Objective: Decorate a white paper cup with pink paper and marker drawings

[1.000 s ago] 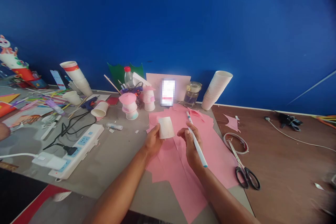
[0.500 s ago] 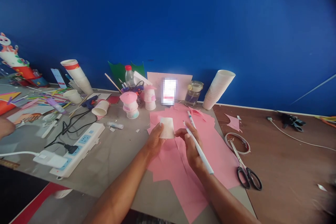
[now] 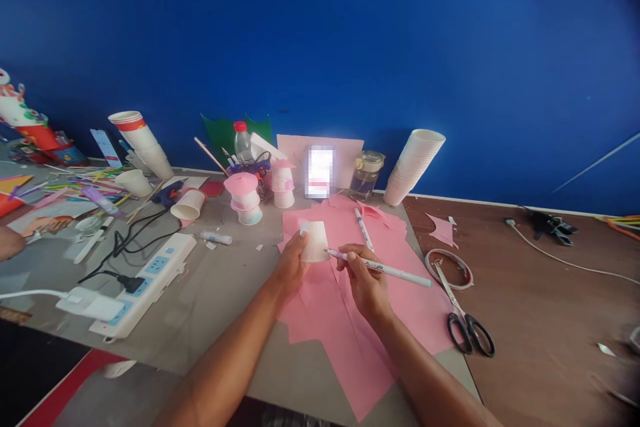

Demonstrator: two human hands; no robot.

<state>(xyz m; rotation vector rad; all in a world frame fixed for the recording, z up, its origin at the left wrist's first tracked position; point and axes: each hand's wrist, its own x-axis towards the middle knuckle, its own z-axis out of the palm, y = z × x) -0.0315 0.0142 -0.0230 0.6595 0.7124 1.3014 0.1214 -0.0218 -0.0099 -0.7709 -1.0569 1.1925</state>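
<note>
My left hand [image 3: 291, 268] is closed around a small white paper cup [image 3: 315, 242], held with its narrow end up over the pink paper [image 3: 350, 353]. In my right hand [image 3: 367, 287] is a white marker pen [image 3: 400, 273], gripped like a pencil. Its tip is at the cup's lower right edge; whether it touches cannot be made out. A second marker [image 3: 363, 228] lies on the pink sheets just beyond my right hand. Behind the cup, a lit phone [image 3: 319, 172] leans against a pale pink card [image 3: 345, 157].
Scissors [image 3: 463, 323] and a tape roll [image 3: 449, 269] lie to the right. Stacked paper cups [image 3: 415, 167] and a jar [image 3: 367, 175] stand at the back. Left are pink-topped cup models [image 3: 243, 197], a power strip [image 3: 150, 283] with cables, and another person's hand [image 3: 10, 242].
The marker in my right hand has swung from a steep slant to nearly level, and its tip has come to the cup's edge. My left hand still holds the cup.
</note>
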